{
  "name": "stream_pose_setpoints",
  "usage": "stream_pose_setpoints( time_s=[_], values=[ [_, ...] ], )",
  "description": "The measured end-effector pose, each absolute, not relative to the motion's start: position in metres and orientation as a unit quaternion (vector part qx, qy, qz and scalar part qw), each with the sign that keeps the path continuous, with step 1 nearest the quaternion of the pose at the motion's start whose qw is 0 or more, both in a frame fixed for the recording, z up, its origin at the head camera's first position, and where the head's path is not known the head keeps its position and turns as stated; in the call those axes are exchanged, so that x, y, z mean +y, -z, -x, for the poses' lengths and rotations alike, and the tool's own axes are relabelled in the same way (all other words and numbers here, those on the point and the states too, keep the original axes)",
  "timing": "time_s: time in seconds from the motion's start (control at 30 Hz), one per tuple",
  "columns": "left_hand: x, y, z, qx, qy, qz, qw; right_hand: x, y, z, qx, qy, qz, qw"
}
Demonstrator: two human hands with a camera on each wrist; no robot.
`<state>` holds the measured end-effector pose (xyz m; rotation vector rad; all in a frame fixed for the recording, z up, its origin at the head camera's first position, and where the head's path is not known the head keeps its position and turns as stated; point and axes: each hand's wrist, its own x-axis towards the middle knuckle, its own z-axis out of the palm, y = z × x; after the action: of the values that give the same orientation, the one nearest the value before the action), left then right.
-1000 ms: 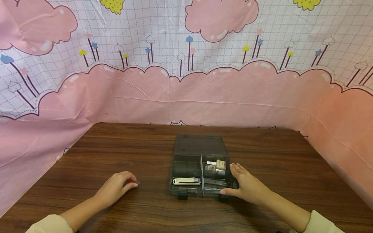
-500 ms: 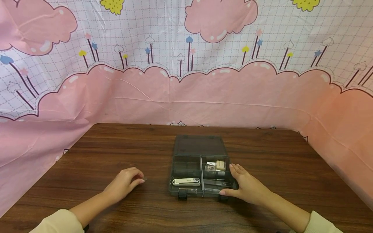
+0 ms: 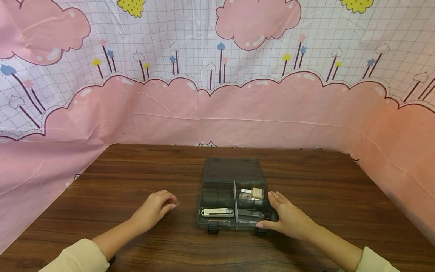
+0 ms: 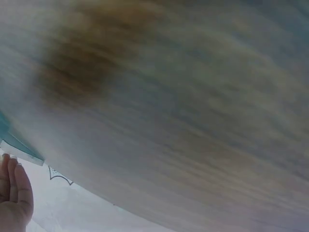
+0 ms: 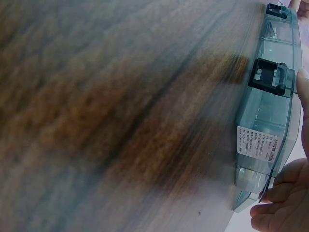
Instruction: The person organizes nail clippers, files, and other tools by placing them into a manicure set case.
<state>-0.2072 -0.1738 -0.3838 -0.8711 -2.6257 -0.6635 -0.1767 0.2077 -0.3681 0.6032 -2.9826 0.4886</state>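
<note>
My left hand (image 3: 151, 211) pinches a small clear piece (image 3: 177, 203) between thumb and fingers, just above the table left of the box. Its exact kind is too small to tell. The dark translucent divided box (image 3: 217, 194) lies with its lid folded back. My right hand (image 3: 292, 215) holds the box's right front corner, thumb on the front edge and fingers along the side. In the box's front left compartment sits a white nail clipper (image 3: 217, 212). Grey slim tools (image 3: 253, 214) lie front right. Small square containers (image 3: 257, 193) fill the back right, and the back left holds nothing visible.
The brown wood-grain table (image 3: 136, 170) extends around the box. A pink and white patterned cloth (image 3: 204, 113) hangs at its back and sides. Black latches (image 5: 269, 76) and a white label (image 5: 258, 143) show on the box in the right wrist view.
My left hand has moved to the right and slightly away from me toward the box, carrying the small clear piece. The right hand and the box have stayed in place.
</note>
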Motion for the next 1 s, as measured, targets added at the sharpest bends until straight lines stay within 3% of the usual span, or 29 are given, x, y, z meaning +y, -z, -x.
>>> stream_pose_setpoints(
  time_s=[1.0],
  values=[
    [-0.127,0.373,0.226,-0.894,0.279,0.311,0.163,0.208,0.368,0.177,-0.967,-0.154,-0.201,0.04]
  ],
)
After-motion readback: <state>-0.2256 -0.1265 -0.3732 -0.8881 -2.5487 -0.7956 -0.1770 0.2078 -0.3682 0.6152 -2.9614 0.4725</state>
